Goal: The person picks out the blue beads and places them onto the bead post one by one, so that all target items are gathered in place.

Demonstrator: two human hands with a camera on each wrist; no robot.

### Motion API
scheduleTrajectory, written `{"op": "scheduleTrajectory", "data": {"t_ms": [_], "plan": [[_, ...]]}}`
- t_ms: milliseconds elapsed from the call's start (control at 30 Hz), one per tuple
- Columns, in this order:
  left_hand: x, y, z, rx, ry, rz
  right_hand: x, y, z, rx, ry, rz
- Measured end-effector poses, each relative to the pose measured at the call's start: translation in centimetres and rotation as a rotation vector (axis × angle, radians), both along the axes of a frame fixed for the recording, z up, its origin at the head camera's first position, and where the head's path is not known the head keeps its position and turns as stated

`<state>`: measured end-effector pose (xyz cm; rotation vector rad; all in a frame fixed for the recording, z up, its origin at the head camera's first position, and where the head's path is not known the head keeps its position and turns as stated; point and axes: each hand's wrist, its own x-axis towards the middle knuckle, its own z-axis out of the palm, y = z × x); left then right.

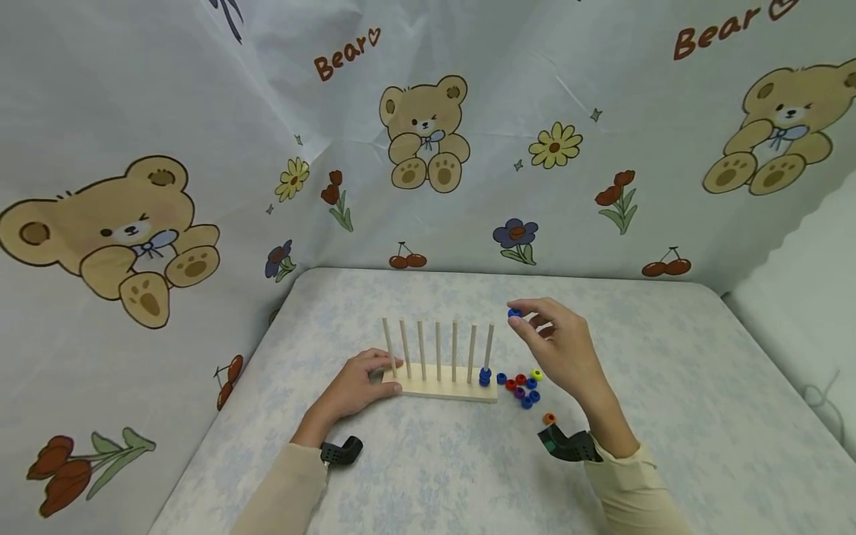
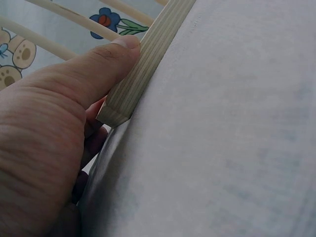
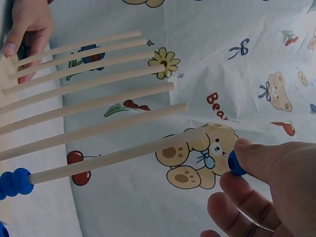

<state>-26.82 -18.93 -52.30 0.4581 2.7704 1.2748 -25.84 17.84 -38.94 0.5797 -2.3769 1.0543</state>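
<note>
A wooden peg stand with a row of upright pegs stands on the table. My left hand grips its left end, thumb on the front edge and fingers behind, partly hidden. Between thumb and fingertips, my right hand pinches a blue bead. That bead is up beside the tip of the rightmost peg, with a small gap between them. Blue beads are stacked at the bottom of this peg; the other pegs carry none.
Several loose beads in blue, red, purple and yellow lie right of the stand. An orange bead sits nearer the front, close to the right wrist camera. Behind the table hangs a bear-print cloth.
</note>
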Motion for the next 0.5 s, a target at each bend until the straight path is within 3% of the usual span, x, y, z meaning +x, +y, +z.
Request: {"op": "scheduleTrajectory", "data": {"t_ms": [267, 500], "plan": [[-0.1, 0.0, -0.2, -0.008, -0.011, 0.003, 0.3, -1.1, -0.3, -0.081, -0.001, -0.003], [-0.2, 0.0, -0.3, -0.027, -0.003, 0.018, 0.5, -1.7, -0.4, -0.089, 0.01, 0.014]]}}
